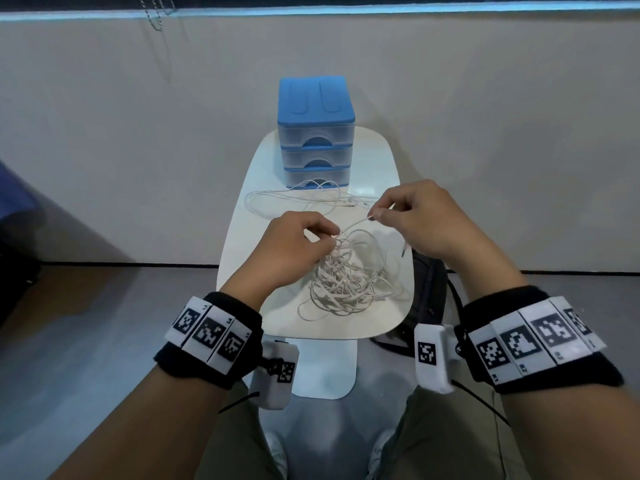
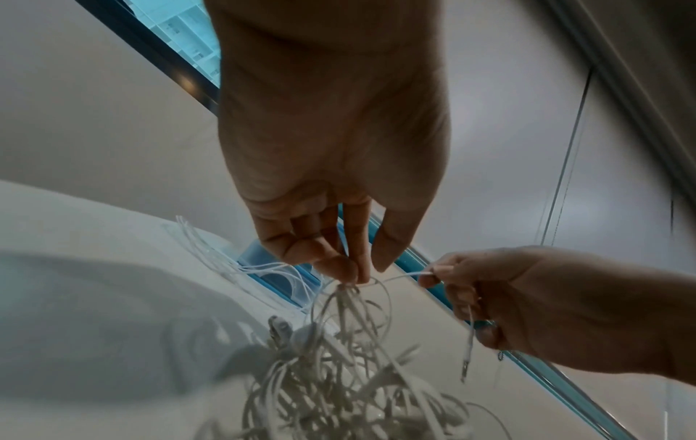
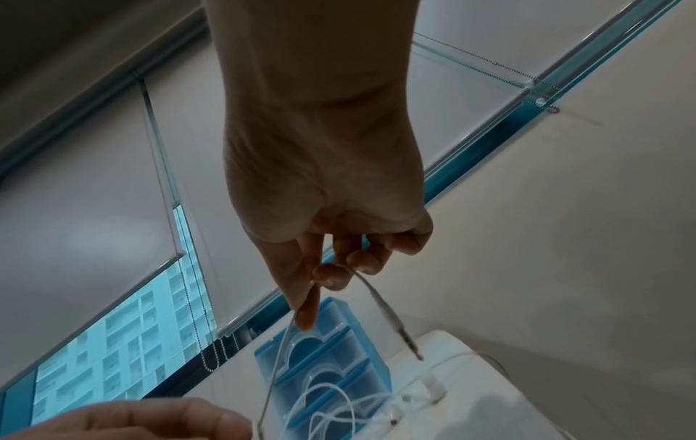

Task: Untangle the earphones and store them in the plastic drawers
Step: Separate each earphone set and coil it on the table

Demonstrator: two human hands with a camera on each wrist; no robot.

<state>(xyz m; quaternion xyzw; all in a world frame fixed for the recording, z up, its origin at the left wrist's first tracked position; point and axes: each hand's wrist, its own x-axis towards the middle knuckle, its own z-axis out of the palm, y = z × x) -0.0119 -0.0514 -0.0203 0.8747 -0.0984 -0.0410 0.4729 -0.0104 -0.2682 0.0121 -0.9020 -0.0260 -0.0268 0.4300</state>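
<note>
A tangled bundle of white earphones (image 1: pixel 346 275) lies on the small white table (image 1: pixel 377 161). My left hand (image 1: pixel 334 234) pinches the top of the tangle and lifts it a little; the left wrist view shows the fingertips (image 2: pixel 352 272) closed on the knot. My right hand (image 1: pixel 375 214) pinches one cord drawn out of the bundle. The cord's jack plug (image 1: pixel 403 252) dangles below that hand, also seen as the jack plug (image 3: pixel 399 324). The blue plastic drawers (image 1: pixel 316 133) stand at the table's far end, all three shut. A separate earphone (image 1: pixel 304 199) lies spread out before them.
A black bag (image 1: pixel 429 289) sits on the floor by the table's right edge. A pale wall rises close behind the drawers. A blind chain (image 1: pixel 152 12) hangs at the upper left. My knees are under the table's near edge.
</note>
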